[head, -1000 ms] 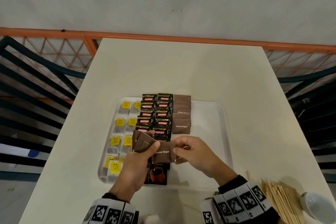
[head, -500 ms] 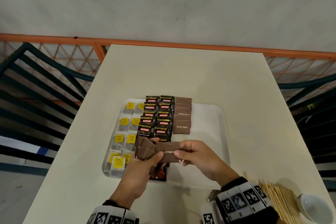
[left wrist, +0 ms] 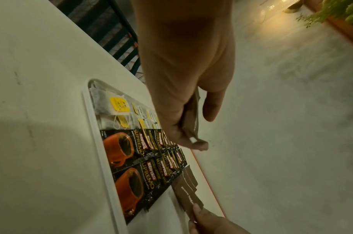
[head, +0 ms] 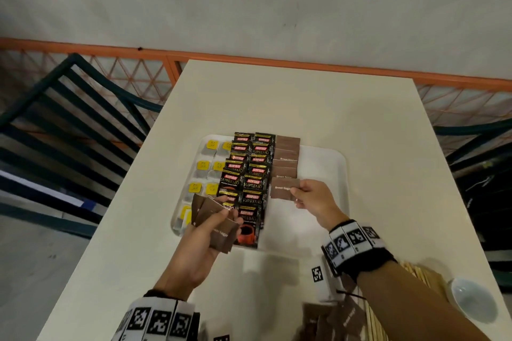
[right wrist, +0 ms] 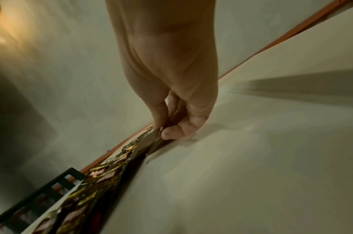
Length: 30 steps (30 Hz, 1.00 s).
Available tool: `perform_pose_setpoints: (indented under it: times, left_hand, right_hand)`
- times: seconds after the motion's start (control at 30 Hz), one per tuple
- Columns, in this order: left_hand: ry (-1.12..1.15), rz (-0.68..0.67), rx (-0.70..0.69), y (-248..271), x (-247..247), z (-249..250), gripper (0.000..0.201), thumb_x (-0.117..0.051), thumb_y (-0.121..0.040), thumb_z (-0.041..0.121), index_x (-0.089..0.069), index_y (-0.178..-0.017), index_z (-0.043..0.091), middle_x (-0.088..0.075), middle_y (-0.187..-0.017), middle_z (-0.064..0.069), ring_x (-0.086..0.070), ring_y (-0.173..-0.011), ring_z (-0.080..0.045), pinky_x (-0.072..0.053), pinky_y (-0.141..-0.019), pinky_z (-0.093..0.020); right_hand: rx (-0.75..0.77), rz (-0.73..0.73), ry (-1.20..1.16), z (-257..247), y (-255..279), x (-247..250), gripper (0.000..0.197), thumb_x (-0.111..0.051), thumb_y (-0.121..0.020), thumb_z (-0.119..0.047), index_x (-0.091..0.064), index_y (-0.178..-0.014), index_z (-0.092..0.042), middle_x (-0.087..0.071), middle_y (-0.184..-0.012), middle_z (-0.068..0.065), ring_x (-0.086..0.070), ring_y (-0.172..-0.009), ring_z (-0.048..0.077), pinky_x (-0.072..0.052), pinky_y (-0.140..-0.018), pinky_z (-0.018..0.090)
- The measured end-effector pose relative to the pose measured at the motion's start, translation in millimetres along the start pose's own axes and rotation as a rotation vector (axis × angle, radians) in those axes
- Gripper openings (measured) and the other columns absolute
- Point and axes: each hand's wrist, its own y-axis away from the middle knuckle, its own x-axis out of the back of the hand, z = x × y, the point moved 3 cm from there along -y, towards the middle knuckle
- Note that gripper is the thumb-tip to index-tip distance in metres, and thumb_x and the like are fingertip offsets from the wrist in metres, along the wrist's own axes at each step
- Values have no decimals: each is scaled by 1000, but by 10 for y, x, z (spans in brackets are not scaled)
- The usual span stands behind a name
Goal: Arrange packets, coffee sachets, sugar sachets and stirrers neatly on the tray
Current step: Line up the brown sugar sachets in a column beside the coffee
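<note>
Right hand (head: 314, 198) pinches one flat brown paper sugar sachet (head: 284, 188) above white plastic tray (head: 336, 171); left hand (head: 206, 230) grips fanned brown sachets (head: 214, 223).

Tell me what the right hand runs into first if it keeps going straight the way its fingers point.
The right hand points left across the tray, pinching a brown sugar sachet. Straight on, that sachet's leading edge would likely meet the column of black coffee sachets first; height above them is unclear.

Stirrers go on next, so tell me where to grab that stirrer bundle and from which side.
Pinch the stirrer bundle across its width with the right hand, coming from above. The thin sticks lie flat beside the bowl; the forearm hides their near ends.
</note>
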Motion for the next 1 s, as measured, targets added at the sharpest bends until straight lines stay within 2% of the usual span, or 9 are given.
perform_pose_setpoints:
  times: [0.13,0.27,0.37,0.47,0.57,0.67,0.73,0.87,1.0]
  left_hand:
    - [-2,-57,85,13,11,56,31,-41,-91,-1,-62,-107,14,-64,-98,-18,-68,-82,-31,-58,-62,-31]
    - [-11,-127,143,32,31,65,34,-39,-91,-2,-58,-116,13,-63,-99,-19,-70,-78,-31,-59,-64,-33]
    - [-58,-154,141,59,54,44,38,-43,-90,-3,-58,-118,17,-63,-102,-17,-70,-85,-33,-58,-73,-36]
    - [-103,-152,125,77,88,41,36,-47,-89,-3,-58,-115,18,-66,-101,-17,-68,-93,-36,-52,-83,-42]
    - [-124,-161,118,79,108,56,35,-50,-88,-3,-59,-114,19,-66,-100,-16,-66,-98,-37,-53,-81,-41]
    - [-139,-175,94,71,116,95,35,-52,-88,-3,-60,-112,20,-68,-94,-10,-68,-93,-30,-57,-74,-36]
    - [-164,-168,56,46,101,126,32,-54,-87,-3,-60,-109,19,-68,-88,-5,-68,-87,-23,-58,-69,-33]
    - [-190,-139,15,-10,21,131,25,-56,-85,-3,-60,-103,14,-70,-80,-3,-70,-75,-16,-57,-59,-30]
    - [-209,-113,-3,-41,-64,97,22,-59,-83,0,-62,-98,17,-67,-89,-11,-66,-82,-24,-57,-67,-37]
  right_hand:
    - [29,72,116,33,-87,-30,24,-61,-85,-5,-58,-65,-19,-61,-70,9,-51,-56,14,-44,-55,24]
    - [19,154,134,57,-104,-65,22,-64,-84,-8,-55,-66,-18,-59,-64,0,-51,-55,11,-46,-55,22]
    - [4,199,141,68,-127,-85,23,-66,-82,-10,-55,-64,-19,-58,-61,0,-52,-55,12,-50,-62,26]
    - [-28,241,106,70,-157,-92,21,-69,-80,-12,-55,-67,-18,-58,-61,1,-52,-53,11,-47,-57,22]
    - [-32,311,146,66,-143,-74,17,-71,-80,-20,-55,-77,-14,-59,-68,2,-55,-61,14,-43,-56,20]
    - [36,354,278,-62,20,-84,28,-66,-83,-28,-57,-99,-6,-60,-89,8,-56,-84,21,-39,-69,26]
    - [113,246,331,-255,261,-163,29,-57,-89,-31,-57,-104,-7,-58,-92,4,-54,-85,18,-37,-73,25]
    - [138,-221,364,-472,822,-414,42,-40,-92,-50,-59,-102,-14,-60,-83,-4,-55,-71,9,-41,-64,21]
    - [133,-366,174,-457,1084,-498,22,-59,-88,-34,-57,-95,-13,-63,-79,-6,-60,-63,6,-46,-55,19]
